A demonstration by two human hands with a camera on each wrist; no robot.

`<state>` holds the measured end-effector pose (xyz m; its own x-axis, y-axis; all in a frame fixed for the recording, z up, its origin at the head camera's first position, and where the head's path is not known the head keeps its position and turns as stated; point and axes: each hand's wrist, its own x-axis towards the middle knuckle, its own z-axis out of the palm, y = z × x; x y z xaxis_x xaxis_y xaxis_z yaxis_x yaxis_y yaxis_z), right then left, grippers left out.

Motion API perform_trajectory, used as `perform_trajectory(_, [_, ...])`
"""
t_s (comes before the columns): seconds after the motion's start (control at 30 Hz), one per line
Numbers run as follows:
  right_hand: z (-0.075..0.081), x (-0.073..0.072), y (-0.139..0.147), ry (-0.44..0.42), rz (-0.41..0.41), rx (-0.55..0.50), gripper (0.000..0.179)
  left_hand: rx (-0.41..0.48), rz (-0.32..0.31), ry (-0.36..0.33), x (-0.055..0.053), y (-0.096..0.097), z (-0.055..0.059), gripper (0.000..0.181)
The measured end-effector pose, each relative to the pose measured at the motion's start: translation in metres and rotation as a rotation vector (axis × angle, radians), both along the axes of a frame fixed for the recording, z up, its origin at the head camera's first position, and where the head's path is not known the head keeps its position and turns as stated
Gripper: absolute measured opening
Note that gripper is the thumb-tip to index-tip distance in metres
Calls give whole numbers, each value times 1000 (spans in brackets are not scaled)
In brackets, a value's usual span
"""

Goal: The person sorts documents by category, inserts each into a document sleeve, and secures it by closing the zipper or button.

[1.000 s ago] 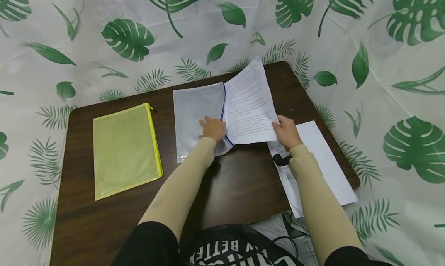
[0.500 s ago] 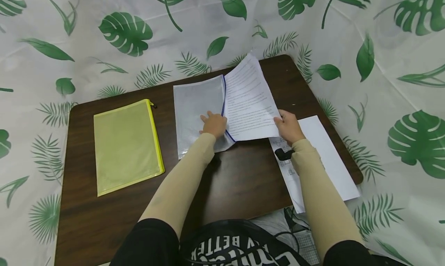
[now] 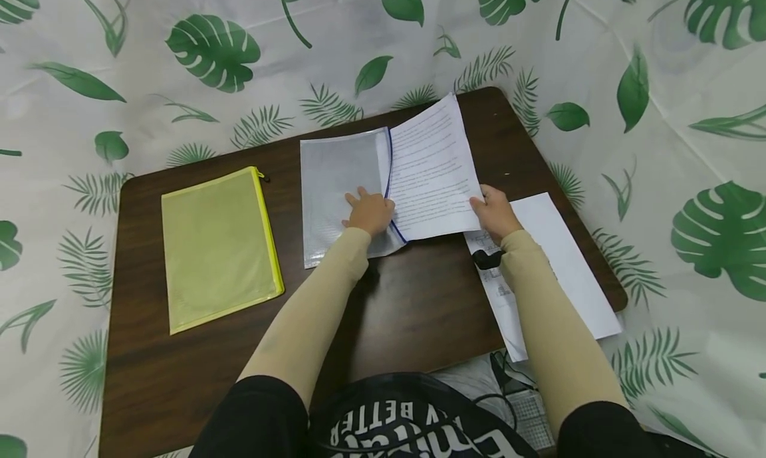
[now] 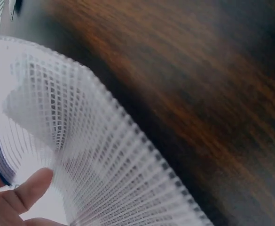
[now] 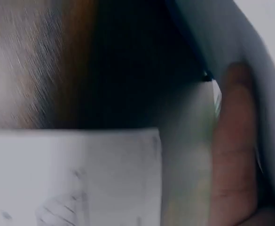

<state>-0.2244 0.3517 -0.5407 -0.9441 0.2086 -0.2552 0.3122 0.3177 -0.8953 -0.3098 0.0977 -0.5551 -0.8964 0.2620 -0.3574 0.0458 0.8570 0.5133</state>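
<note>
A see-through mesh zip pouch [image 3: 341, 165] with a blue zip edge lies near the back middle of the table. My left hand [image 3: 369, 211] rests on it beside the opening, its fingers spread over the mesh. In the left wrist view, the pouch's mesh [image 4: 95, 155] bulges up near my thumb [image 4: 36, 188]. My right hand [image 3: 495, 212] pinches the near right corner of the printed paper [image 3: 431, 172]. The paper's left edge meets the blue zip, and a narrow white strip shows through the pouch just inside it. My right finger [image 5: 233, 146] lies along the paper in the right wrist view.
A yellow zip pouch [image 3: 218, 252] lies flat on the brown table [image 3: 419, 312] at the left. More paper sheets [image 3: 556, 265] lie under my right forearm, reaching the table's right edge. A leaf-print curtain [image 3: 299, 66] hangs behind the table.
The head view has tilted slightly. A white strip of the paper now shows inside the pouch's zip edge, where it was not plain before. Both hands keep nearly the same places.
</note>
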Motion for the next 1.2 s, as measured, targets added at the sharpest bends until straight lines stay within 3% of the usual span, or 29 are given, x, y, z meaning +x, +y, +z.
perform_trajectory(0.2, [11, -9, 5, -55, 90, -12, 45, -28, -23, 1, 1, 3, 0, 56])
perform_trajectory(0.53, [7, -18, 4, -119, 99, -95, 48, -3, 8, -8, 4, 2, 4, 64])
perform_trajectory(0.67, [14, -23, 10, -176, 143, -160, 49, -27, -1, -35, 4, 4, 7, 66])
perform_trajectory(0.8, [25, -37, 22, -249, 179, -214, 50, -30, -11, -67, 0, 4, 9, 66])
perform_trajectory(0.97, [24, -58, 33, -323, 185, -276, 54, -25, -8, -90, -1, 2, 12, 65])
perform_trajectory(1.2, [24, -73, 34, -360, 164, -290, 58, -53, -44, -58, -6, -4, 10, 64])
